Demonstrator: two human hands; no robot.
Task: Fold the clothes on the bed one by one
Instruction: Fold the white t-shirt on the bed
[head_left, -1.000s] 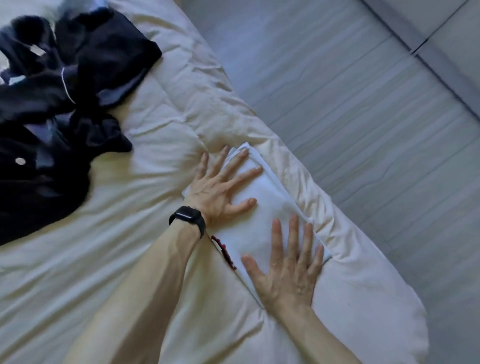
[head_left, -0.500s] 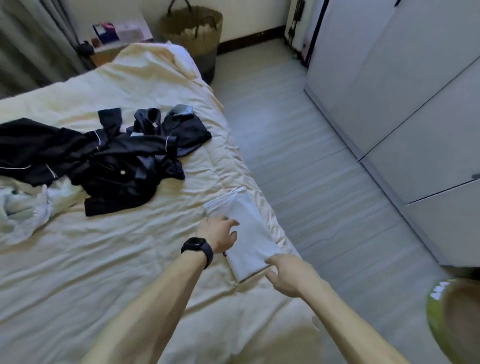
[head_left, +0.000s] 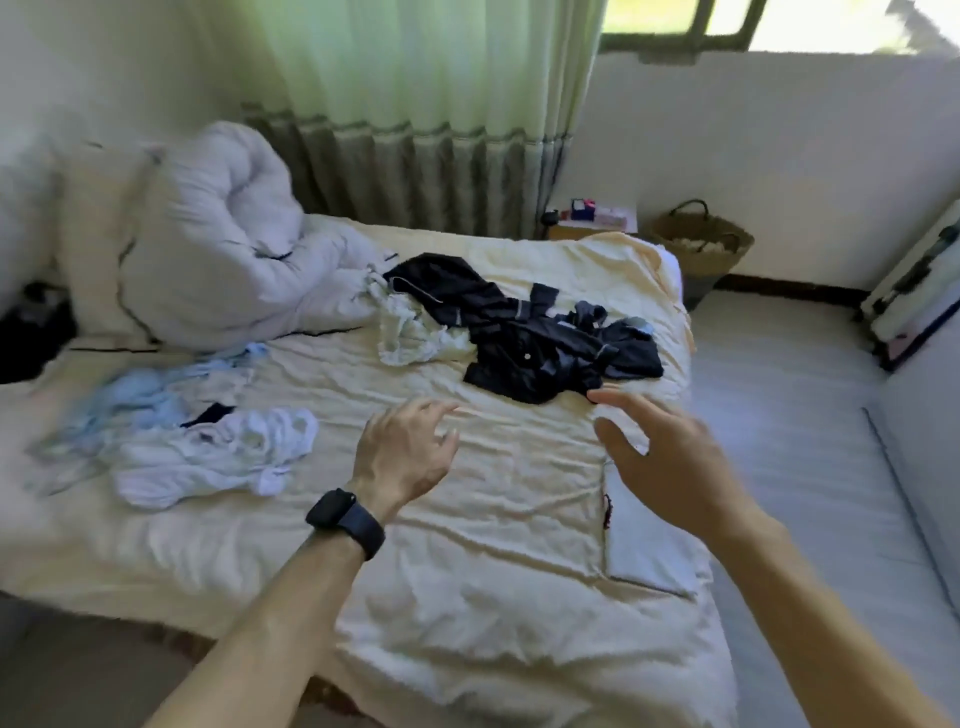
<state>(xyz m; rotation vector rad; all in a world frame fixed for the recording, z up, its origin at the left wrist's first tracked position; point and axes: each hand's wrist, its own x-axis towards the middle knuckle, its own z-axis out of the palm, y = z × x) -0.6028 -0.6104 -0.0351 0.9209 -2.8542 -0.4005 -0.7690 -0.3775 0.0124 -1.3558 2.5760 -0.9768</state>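
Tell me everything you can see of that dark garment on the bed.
The dark garment looks navy-black and glossy like satin, with pale piping and a light button. It lies in an unfolded heap on the cream bed, near its far right side. Its left edge meets a pale cloth. The open right hand is at its near edge; contact unclear.

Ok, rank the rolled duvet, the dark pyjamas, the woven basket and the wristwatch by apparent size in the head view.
1. rolled duvet
2. dark pyjamas
3. woven basket, though farthest from the camera
4. wristwatch, though nearest
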